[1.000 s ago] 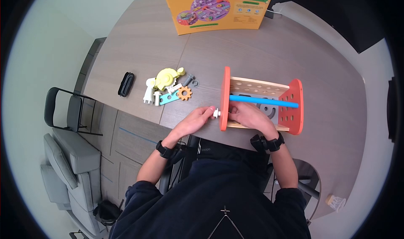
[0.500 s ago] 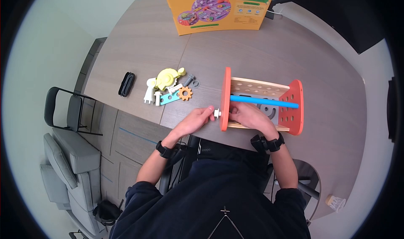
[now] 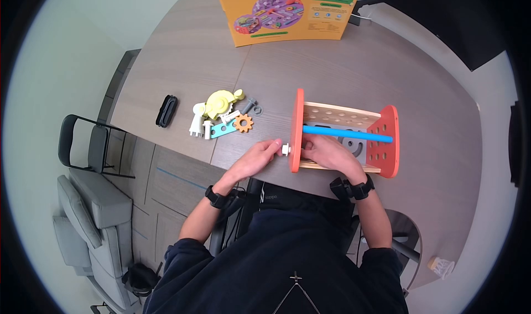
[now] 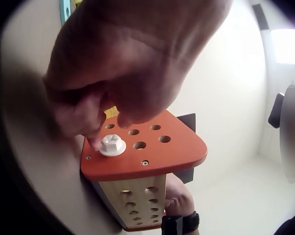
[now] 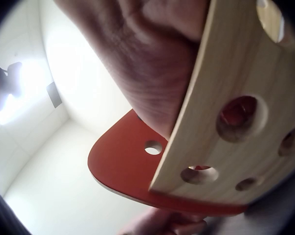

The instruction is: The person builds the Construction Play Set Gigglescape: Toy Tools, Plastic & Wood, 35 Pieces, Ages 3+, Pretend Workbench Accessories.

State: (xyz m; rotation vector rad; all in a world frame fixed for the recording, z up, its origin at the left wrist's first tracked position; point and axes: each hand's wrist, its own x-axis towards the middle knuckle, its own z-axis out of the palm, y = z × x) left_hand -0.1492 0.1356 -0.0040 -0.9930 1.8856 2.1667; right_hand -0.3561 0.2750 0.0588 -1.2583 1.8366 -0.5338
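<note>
A toy workbench frame with red-orange end panels point(image 3: 389, 151), wooden side boards point(image 3: 342, 115) and a blue bar point(image 3: 345, 132) stands by the table's near edge. A white plastic bolt point(image 4: 112, 145) sits in a hole of the left panel, its hexagonal head outward. At the head, my left hand point(image 3: 255, 158) curls its fingers, one fingertip against the rim. My right hand point(image 3: 327, 152) reaches into the frame behind that panel. In the right wrist view, the wooden board point(image 5: 225, 83) hides its fingers, so what they hold I cannot tell.
Left of the frame lie a yellow toy saw point(image 3: 218, 101), an orange gear point(image 3: 242, 123), a turquoise strip point(image 3: 223, 129), a grey bolt point(image 3: 250, 104), and white pieces point(image 3: 197, 119). A black case point(image 3: 166, 110) lies farther left. An orange box point(image 3: 287, 15) stands at the back.
Almost nothing differs. Both hands keep their places at the left panel, and the bolt stays in its hole.
</note>
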